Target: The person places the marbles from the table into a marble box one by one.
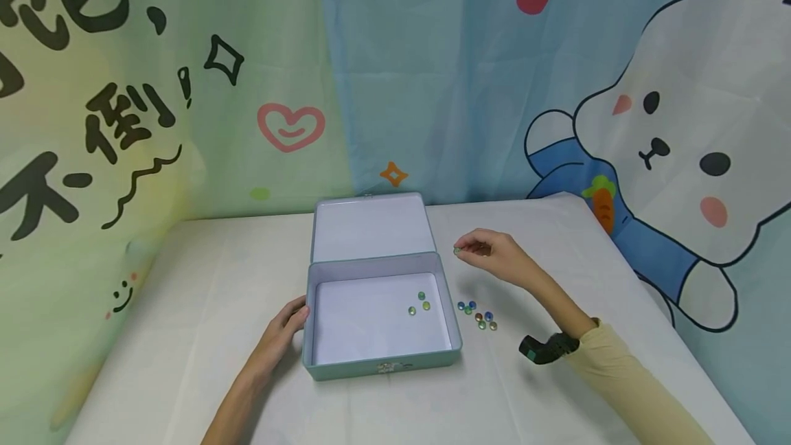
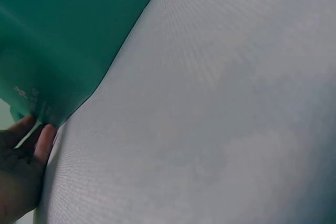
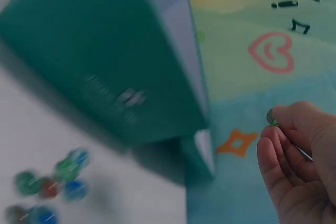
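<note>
Right sleeve (image 1: 636, 383) is plain pale yellow, plus there's a chunky black wrist gadget (image 1: 556, 345) with a little green patch (image 1: 531, 355).

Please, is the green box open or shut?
The green box is open: its lid is turned back at the far side, and three marbles show inside.

A curtained tabletop corner, its room type unclear: cartoon-printed drapes (image 1: 402, 67) back a white-covered table (image 1: 154, 362).

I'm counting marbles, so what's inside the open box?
Three marbles lie inside the box, right of its middle. Anything tucked tight behind its near wall would be hidden from view.
</note>
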A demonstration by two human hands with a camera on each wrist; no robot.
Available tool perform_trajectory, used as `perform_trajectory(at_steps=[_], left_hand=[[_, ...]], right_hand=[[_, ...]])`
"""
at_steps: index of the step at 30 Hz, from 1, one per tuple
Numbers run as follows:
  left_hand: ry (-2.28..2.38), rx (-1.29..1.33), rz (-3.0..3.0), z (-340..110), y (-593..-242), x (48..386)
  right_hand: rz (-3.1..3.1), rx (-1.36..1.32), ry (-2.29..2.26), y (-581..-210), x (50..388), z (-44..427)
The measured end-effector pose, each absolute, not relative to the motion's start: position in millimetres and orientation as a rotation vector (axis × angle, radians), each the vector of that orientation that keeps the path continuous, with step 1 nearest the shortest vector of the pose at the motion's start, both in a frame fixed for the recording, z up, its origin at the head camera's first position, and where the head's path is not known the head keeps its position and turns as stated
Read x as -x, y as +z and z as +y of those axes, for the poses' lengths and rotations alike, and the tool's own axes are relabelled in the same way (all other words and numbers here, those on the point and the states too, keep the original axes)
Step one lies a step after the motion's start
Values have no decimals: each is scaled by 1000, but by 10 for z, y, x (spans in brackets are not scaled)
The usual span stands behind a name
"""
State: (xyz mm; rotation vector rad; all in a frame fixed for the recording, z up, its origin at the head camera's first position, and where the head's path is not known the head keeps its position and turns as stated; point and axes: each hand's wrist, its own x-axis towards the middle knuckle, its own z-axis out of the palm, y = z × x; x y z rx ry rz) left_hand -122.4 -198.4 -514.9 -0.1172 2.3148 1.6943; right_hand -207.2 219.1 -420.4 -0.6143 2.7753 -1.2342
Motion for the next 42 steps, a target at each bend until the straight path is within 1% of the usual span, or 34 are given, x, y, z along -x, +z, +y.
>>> perform_trajectory(at_steps=[5,11,22,30,35,42], left_hand=[[1703,126,2321,-1990,-5167,1224],[1703,126,2315,-1987,-5169,1227],[1701,137,2319,-1983,-5152,1237],[1693,157,2327,-1969,-5165,1236],[1700,156,2310,-1960,-5162,1227],[1705,139,2311,-1969,-5153,1229]], right_hand=[[2728,771,-1249,-4025,2171,1893],[2628,968,-1270,-3927,2312,1514],[2398,1056,-1270,-3918,2468,888],[2300,1156,-1144,-4021,2503,522],[2217,1251,-1013,-4175,2492,344],[2144,1249,-824,-4368,2481,151]])
